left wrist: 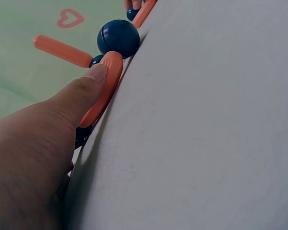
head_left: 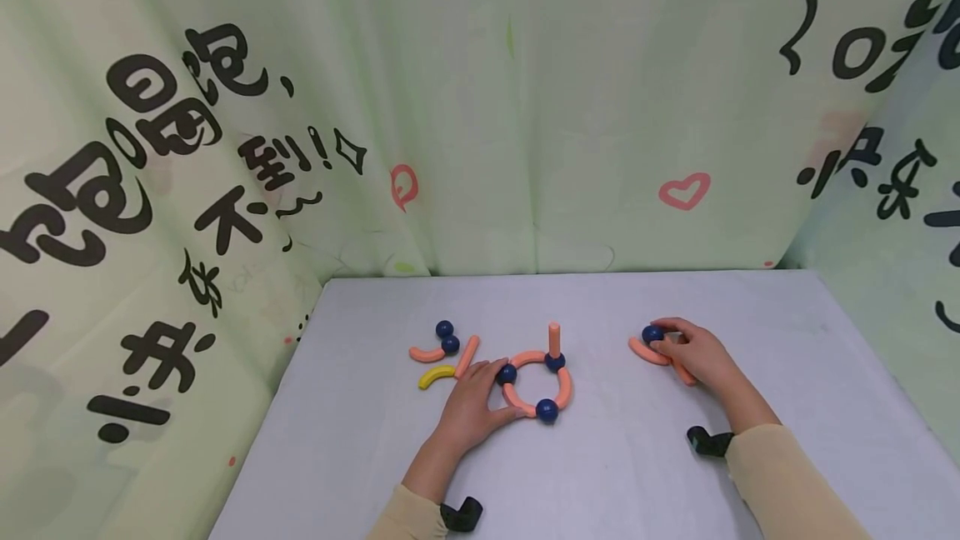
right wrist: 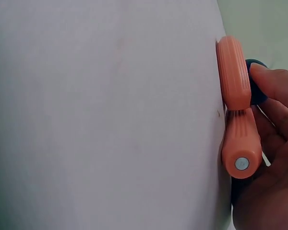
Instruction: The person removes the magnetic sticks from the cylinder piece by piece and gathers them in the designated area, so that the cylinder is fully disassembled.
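Note:
My left hand (head_left: 472, 408) grips the left side of a ring of orange curved magnetic rods (head_left: 565, 390) joined by blue balls. Its fingers lie at the left ball (head_left: 507, 373), and the thumb rests on the lower curved rod (left wrist: 110, 91). From the ring's far ball a straight orange rod (head_left: 554, 340) stands upright. Over on the right, my right hand (head_left: 705, 354) pinches a blue ball (head_left: 652, 334) between thumb and fingers. Orange rods (right wrist: 234, 76) lie beside that ball on the table, one with its metal end (right wrist: 242, 163) showing.
Left of the ring lie two blue balls (head_left: 445, 329), an orange curved rod (head_left: 427, 354), a straight orange rod (head_left: 467, 355) and a yellow curved rod (head_left: 436, 376). A white cloth covers the table (head_left: 600, 473). Behind it hangs a printed pale green curtain (head_left: 480, 107).

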{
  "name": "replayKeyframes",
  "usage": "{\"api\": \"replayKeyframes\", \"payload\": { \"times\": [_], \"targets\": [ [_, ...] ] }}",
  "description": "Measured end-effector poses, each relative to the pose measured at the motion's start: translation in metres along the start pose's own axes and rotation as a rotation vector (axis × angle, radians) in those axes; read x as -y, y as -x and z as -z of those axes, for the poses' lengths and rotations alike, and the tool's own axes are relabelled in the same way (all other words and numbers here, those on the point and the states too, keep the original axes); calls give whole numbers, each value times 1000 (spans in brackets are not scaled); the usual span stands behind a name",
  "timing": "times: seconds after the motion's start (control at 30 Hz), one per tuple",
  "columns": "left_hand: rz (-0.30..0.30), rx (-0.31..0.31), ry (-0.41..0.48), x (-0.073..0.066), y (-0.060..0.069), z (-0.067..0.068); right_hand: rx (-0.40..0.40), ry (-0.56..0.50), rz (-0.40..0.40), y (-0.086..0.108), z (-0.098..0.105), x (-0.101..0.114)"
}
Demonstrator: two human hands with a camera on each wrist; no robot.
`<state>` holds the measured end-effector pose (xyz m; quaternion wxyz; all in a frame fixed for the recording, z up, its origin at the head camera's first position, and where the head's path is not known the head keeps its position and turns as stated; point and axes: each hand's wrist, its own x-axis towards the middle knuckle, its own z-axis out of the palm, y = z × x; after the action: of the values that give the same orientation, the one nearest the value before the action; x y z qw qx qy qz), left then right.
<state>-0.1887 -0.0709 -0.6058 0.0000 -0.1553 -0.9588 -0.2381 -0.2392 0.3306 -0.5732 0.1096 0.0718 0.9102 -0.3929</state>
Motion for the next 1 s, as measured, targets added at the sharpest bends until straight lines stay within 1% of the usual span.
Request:
{"api": "replayKeyframes", "payload": {
  "times": [0.37,0.53,0.77,0.9,1.0],
  "targets": [
    [-12,-1,-1,0,0,2,14,30,48,-1,-1,-5],
    [-17,3,-2,-1,0,3,17,31,55,0,-1,-4],
    [-8,3,-10,-1,1,2,6,11,20,2,3,1],
    [-7,2,-6,-2,1,2,-23,4,28,7,6,7],
    [-5,-5,-3,-2,1,1,-37,-1,59,12,7,19]
  ]
}}
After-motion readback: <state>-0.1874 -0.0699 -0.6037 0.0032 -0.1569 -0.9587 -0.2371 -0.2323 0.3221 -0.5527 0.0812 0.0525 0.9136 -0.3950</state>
